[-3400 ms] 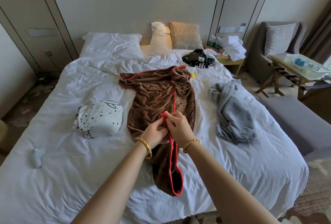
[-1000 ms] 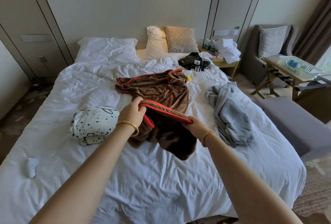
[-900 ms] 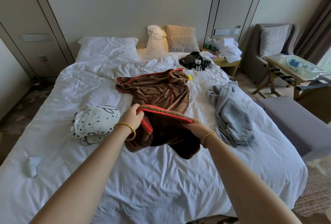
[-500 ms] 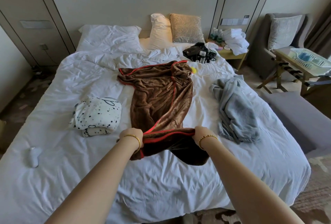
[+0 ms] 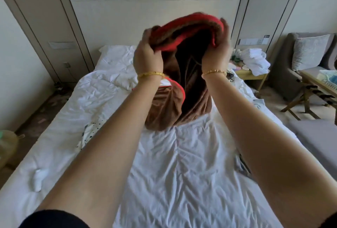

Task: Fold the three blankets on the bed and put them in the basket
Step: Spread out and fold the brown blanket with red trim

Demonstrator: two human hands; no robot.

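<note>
Nearest you, the white bed [image 5: 182, 182] lies under both raised forearms, and your arms hide part of it: the spotted blanket [image 5: 91, 133] shows only as a sliver beside your left forearm, and the grey blanket [image 5: 242, 165] only as a dark strip under the right one. Swing the load down blind and you could drag either one out of place, or undo the spotted one if it is already folded. Higher up, your left hand [image 5: 147, 54] has its fingers curled round the red-trimmed edge of the brown blanket [image 5: 184, 100], and your right hand [image 5: 218, 45] grips the same edge, fingers wrapped over the trim. The 2 hands sit close together, so the edge bunches between them, and the rest hangs in a twisted column whose bottom reaches the bed. From here the likely fault is a crooked fold: the layers could stay twisted, or plush cloth could slip from 1 grip as you shake it. The basket [image 5: 328, 80] seems to be on the far surface at right, well apart, so carry it over gathered or a loose tail could catch the bench.
</note>
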